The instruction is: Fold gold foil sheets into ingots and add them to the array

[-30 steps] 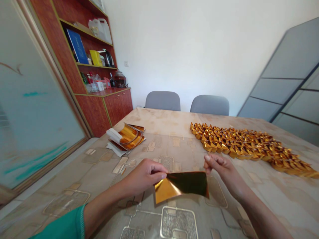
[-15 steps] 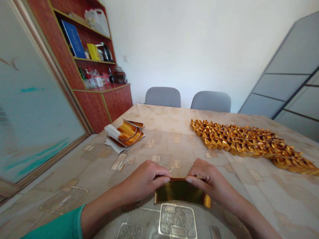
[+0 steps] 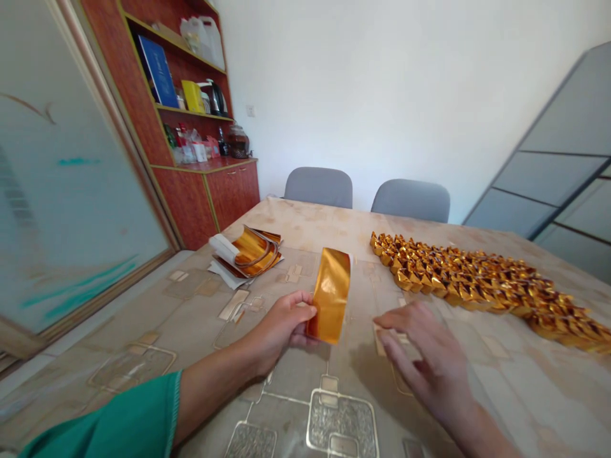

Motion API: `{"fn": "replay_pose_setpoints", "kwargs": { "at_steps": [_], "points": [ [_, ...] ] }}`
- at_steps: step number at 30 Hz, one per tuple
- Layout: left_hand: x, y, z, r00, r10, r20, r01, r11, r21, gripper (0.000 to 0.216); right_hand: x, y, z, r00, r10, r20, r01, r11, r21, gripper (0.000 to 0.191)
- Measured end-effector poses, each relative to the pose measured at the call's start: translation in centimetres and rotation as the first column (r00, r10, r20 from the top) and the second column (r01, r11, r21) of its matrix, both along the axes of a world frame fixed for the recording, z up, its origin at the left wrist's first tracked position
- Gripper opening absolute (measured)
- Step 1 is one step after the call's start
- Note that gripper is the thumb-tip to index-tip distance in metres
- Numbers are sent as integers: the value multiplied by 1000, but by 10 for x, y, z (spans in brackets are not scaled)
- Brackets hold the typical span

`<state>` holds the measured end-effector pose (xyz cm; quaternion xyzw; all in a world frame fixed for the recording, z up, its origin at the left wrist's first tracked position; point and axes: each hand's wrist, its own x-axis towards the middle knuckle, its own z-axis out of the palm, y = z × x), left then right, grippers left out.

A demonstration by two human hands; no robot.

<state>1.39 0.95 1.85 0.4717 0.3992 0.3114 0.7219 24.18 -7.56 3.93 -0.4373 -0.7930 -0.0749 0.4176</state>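
My left hand (image 3: 282, 321) pinches a folded strip of gold foil paper (image 3: 330, 293) by its lower edge and holds it upright above the table (image 3: 157, 331). My right hand (image 3: 424, 366) hovers to the right of the strip, fingers stretched out and apart, holding nothing and blurred by motion. A wide spread of several folded gold paper ingots (image 3: 477, 280) lies on the right half of the table. A stack of curled gold foil sheets (image 3: 248, 253) rests at the far left of the table on white paper.
Two grey chairs (image 3: 319, 186) stand at the table's far side. A red wooden cabinet (image 3: 210, 191) with shelves of bottles, a kettle and a blue box stands at the back left. A glass panel (image 3: 67, 210) runs along the left.
Both hands were pressing the foil flat on the table. Now the left hand has lifted the folded strip upright, and the right hand has let go and moved away to the right.
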Motion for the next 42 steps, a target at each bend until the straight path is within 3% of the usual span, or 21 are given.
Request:
{"fn": "replay_pose_setpoints", "kwargs": {
  "at_steps": [2,6,10,15,20,23,28,30,32,33,34,36,39,42],
  "points": [
    [3,-7,2,997,-24,77,32,993,-110,22,-21,-6,-4,987,51,151,-51,999,-5,22],
    [5,-17,-2,983,-43,177,87,965,-249,20,-39,-3,-24,934,-5,357,9,1000,-10,26],
    [6,-26,-5,972,-74,225,150,928,-342,21,-38,3,-37,936,-8,351,35,997,-71,16],
    [5,-29,-1,963,-126,238,209,908,-364,20,-34,2,-31,933,52,355,-14,994,-108,13],
    [6,-27,-4,954,-85,289,201,893,-403,20,-37,0,-30,937,50,346,-6,992,-126,21],
    [5,-28,-6,942,-104,319,237,880,-412,21,-41,-1,-32,950,54,306,-22,994,-109,16],
    [5,-29,-5,950,-208,234,266,930,-255,23,-38,0,-31,968,67,243,-54,997,-61,17],
    [3,-27,-5,960,-260,104,269,960,-81,28,-31,2,-29,969,59,241,-49,998,-49,22],
    [0,-22,-5,969,-206,-135,231,953,198,25,-22,5,-26,971,53,231,-44,998,-44,22],
    [-1,-20,-5,957,-114,-266,210,905,370,17,-17,7,-25,973,54,223,-47,998,-38,22],
    [-3,-18,-4,928,-4,-373,219,815,536,11,-11,9,-24,974,59,218,-51,998,-40,21],
    [-6,-15,-3,860,198,-470,280,586,761,18,-2,12,-23,971,76,225,-65,996,-56,21],
    [-9,-17,-4,817,295,-495,407,313,858,35,5,14,-26,959,108,262,-81,990,-112,20],
    [-8,-18,-11,784,230,-576,557,149,817,26,7,13,-31,936,159,313,-82,966,-244,19]
  ]
}}
